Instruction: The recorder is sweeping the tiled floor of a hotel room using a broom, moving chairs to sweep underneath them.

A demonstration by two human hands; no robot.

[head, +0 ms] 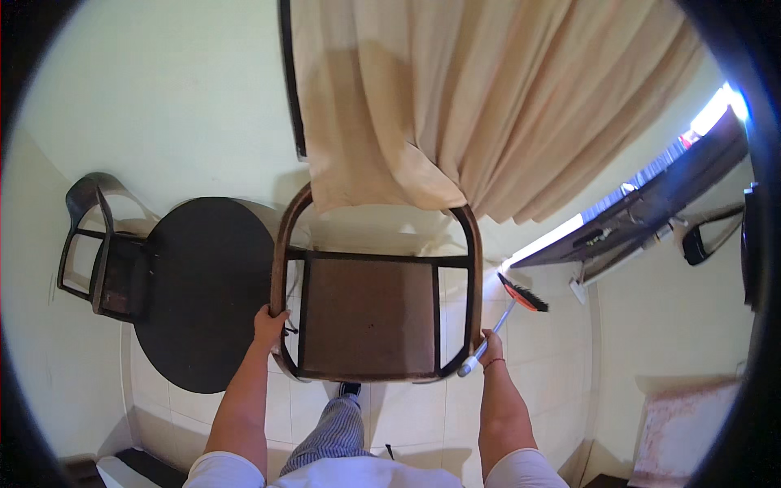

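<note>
A wooden-framed armchair (371,317) with a brown seat stands out in front of me, its curved dark arms on both sides. My left hand (268,327) grips the outer side of its left arm. On the other side, my right hand (493,349) is at the right arm, together with the shaft of a broom (501,318). The broom's orange and black head points away from me; its pale handle end slants toward the chair's near corner. Fingers of the right hand are partly hidden by the shaft and frame.
Close by the armchair's left side is a round black table (204,299), with a dark chair (105,262) beyond it. A beige curtain (427,110) hangs over the armchair's far edge. Bright light enters beneath a dark panel (634,213) at right. Tiled floor (403,421) lies below.
</note>
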